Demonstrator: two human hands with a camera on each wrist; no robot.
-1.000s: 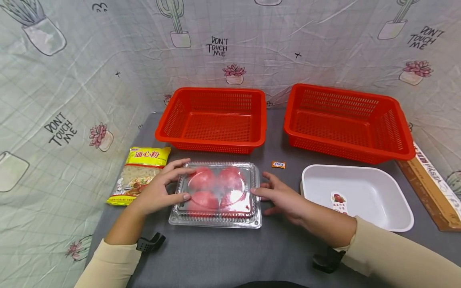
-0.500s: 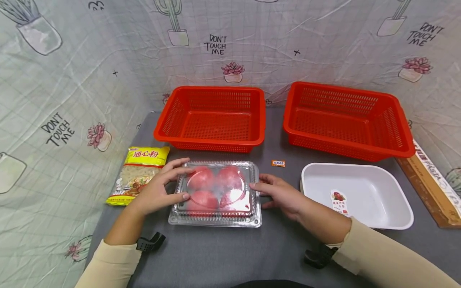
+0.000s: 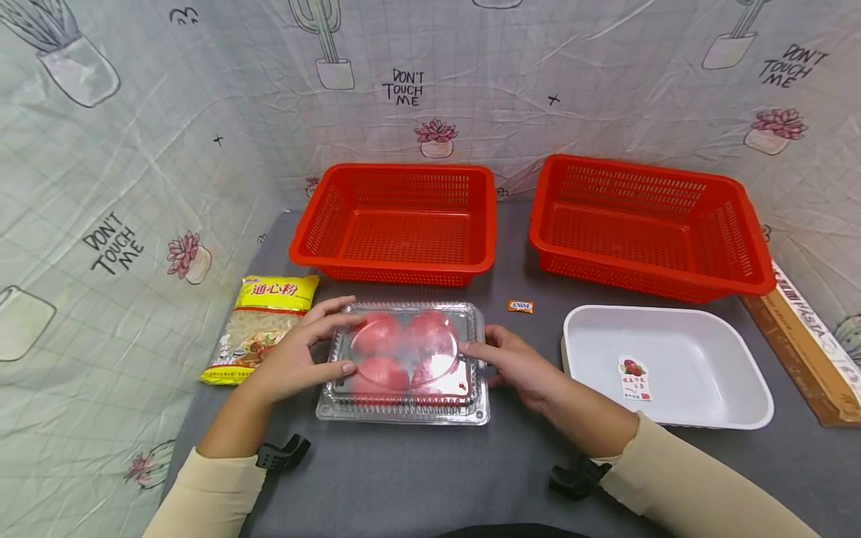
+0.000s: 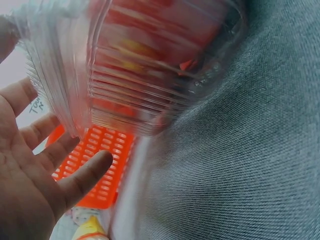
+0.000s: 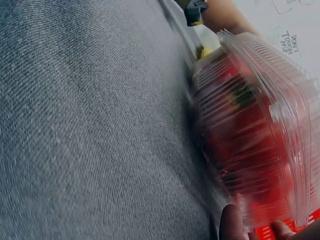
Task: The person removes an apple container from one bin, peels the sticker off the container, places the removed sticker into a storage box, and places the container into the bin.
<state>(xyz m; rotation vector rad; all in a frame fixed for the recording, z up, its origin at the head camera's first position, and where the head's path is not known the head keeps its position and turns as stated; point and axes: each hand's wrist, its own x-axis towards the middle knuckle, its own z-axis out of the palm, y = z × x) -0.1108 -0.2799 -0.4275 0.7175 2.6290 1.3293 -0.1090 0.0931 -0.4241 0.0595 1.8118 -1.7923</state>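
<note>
A clear plastic clamshell box (image 3: 406, 411) with a ribbed rim lies on the grey table, and several round red fruits (image 3: 380, 377) show through its fogged lid. At its left side, my left hand (image 3: 296, 355) rests with spread, fairly straight fingers and thumb against the lid. The left wrist view shows the little finger (image 4: 92, 172) free of the plastic. My right hand (image 3: 521, 366) holds the right side, thumb on top of the lid and the other fingers lower at the side wall, partly hidden. In the right wrist view, fingertips (image 5: 231, 222) sit right at the box's edge.
Behind the box stand two red baskets, left (image 3: 397, 273) and right (image 3: 625, 280). A macaroni bag (image 3: 269, 317) lies at left. A small orange wrapped candy (image 3: 520, 306), a white tray (image 3: 699, 359) and a long brown pasta box (image 3: 803, 359) are at right.
The right hand has moved left, from fingers spread beside the box to gripping its right side, with the thumb further over the lid. The left hand and the box have stayed put.
</note>
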